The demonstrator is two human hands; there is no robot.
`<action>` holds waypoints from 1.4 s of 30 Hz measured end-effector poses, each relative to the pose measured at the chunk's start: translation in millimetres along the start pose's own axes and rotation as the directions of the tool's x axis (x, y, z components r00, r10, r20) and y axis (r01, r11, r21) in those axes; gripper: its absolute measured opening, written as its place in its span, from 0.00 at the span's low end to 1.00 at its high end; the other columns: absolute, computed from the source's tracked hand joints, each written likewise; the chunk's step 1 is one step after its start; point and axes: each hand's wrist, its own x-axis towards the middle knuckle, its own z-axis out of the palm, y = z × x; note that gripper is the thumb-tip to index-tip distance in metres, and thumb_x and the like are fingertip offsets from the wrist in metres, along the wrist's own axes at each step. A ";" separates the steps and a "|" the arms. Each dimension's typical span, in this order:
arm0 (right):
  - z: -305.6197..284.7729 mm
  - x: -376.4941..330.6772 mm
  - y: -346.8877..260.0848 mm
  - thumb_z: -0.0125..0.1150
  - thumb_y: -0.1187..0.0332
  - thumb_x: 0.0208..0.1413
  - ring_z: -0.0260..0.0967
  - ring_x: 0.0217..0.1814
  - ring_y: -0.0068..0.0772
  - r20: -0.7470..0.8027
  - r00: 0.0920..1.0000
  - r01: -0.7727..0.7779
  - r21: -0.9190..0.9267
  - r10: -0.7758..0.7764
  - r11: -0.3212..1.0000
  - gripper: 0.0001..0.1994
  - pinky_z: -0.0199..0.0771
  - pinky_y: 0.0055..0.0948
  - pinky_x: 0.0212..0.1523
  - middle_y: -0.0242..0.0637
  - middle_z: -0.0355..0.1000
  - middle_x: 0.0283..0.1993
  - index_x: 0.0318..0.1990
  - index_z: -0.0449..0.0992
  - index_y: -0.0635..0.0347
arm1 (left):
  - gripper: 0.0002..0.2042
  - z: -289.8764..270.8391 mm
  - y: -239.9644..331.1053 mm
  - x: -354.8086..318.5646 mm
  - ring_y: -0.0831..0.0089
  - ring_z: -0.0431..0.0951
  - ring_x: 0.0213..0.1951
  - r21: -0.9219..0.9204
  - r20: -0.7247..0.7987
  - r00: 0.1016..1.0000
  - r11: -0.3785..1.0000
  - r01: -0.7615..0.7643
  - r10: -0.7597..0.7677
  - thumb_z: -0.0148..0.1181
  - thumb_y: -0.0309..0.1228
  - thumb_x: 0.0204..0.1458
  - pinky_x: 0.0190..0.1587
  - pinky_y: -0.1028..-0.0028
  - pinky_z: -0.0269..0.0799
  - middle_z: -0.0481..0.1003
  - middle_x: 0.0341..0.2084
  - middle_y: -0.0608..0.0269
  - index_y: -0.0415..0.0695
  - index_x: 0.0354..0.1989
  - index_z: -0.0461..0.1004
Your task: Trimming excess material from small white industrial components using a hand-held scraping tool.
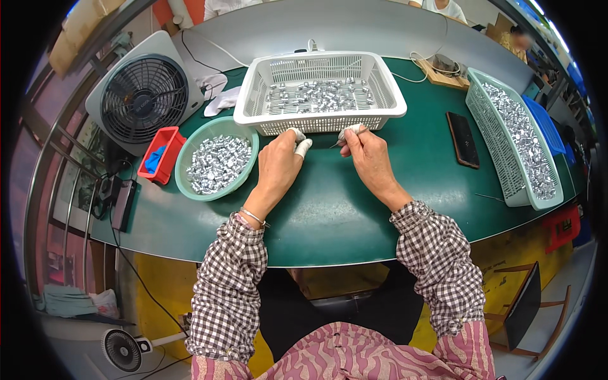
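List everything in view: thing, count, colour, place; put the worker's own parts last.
Table: one, green, centre
White basket: one, white, back middle
Green basket: one, pale green, right
Bowl: one, pale green, left
Metal parts: uncountable, silver, inside these three
Phone: one, black, right
Red bin: one, red, left
Box fan: one, grey, back left
Small fan: one, white, lower left
Blue tray: one, blue, far right
Chair: one, black, lower right
Other people: at least three, mostly white clothes, beyond table
Smaller clutter: uncounted, mixed, around edges
Left hand: one, white fingertip covers, near white basket
Right hand: likewise
Sleeves: two, checked, forearms
Shirt: one, pink, bottom
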 end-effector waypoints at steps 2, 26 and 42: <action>0.6 0.4 1.3 0.47 0.68 0.59 0.69 0.24 0.24 -0.002 1.000 0.003 -0.014 -0.003 1.000 0.12 0.69 0.22 0.26 0.36 0.70 0.24 0.30 0.70 0.69 | 0.08 0.9 -1.7 -0.4 0.56 0.75 0.25 0.071 0.074 0.997 0.997 0.000 -0.006 0.60 0.31 0.46 0.27 0.63 0.67 0.73 0.20 0.52 0.40 0.28 0.72; 1.5 6.4 14.3 0.54 0.71 0.52 0.65 0.22 0.49 -0.045 0.933 0.345 -0.179 -0.358 0.921 0.11 0.64 0.39 0.23 0.47 0.65 0.19 0.21 0.65 0.67 | 0.09 -22.0 50.6 52.0 0.63 0.73 0.28 0.315 -0.175 0.907 0.895 -0.317 0.383 0.57 0.27 0.48 0.33 0.70 0.68 0.72 0.26 0.57 0.39 0.37 0.72; -1.0 5.1 12.9 0.54 0.73 0.51 0.64 0.20 0.48 -0.053 0.924 0.364 -0.180 -0.379 0.914 0.11 0.64 0.38 0.21 0.45 0.64 0.19 0.21 0.64 0.67 | 0.11 -83.5 -11.4 63.4 0.60 0.77 0.33 0.343 0.044 0.997 0.938 0.050 -0.070 0.54 0.30 0.48 0.36 0.69 0.69 0.76 0.29 0.48 0.35 0.37 0.72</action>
